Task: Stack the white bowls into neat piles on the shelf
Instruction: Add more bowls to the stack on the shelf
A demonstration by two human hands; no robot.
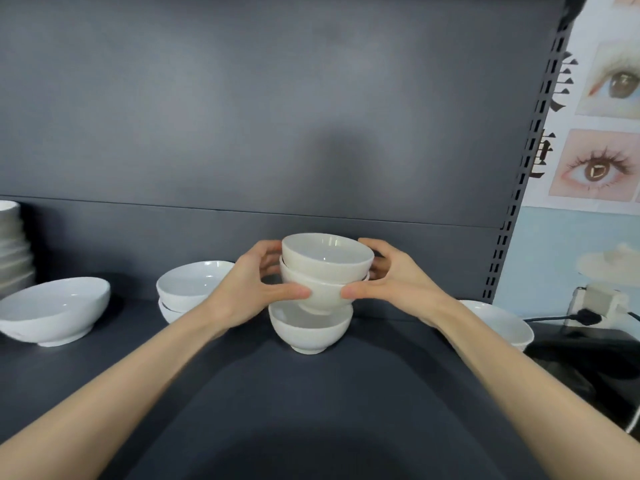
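Single bowl stood mid-shelf. Left hand and right hand each gripped a side of the nested pair — tilted, base inside the single bowl's rim. Farther back: wide bowl toward the left edge, two-bowl pile beside it, tall stack at the back-left corner.

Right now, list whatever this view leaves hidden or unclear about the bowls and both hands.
Head view:
- left-edge stack: cut by the frame edge, so the count is unclear.
- right bowl: partly behind the right forearm.
- held bowls: the rim of the bottom bowl hides whether they are seated.
- left hand, right hand: fingertips hidden behind the held bowls.
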